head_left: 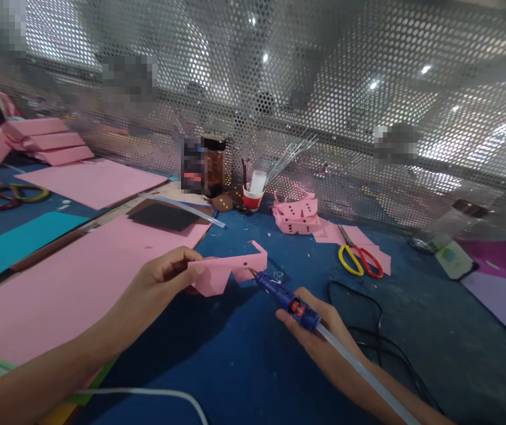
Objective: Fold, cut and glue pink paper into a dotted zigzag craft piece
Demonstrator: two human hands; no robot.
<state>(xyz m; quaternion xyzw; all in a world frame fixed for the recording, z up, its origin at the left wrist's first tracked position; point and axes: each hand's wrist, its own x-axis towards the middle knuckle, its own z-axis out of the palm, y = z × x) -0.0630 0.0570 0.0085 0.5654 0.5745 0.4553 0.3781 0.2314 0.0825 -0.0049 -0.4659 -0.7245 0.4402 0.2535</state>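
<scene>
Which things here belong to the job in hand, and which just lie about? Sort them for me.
In the job:
- pink paper piece, in the left hand
- blue glue gun, in the right hand
- glue stick in the gun

Seemingly just lying about:
- yellow-and-red scissors
- dark-lidded jar
- teal sheet

Pink paper cutout (217, 275), lower edge notched into angular tabs, small dark square (245, 264) near its bent-back right end, blue glue gun (283, 296) slanting at the cutout's right, nozzle (253, 273) just beside the cutout's square, translucent glue stick (359, 367) in its rear
</scene>
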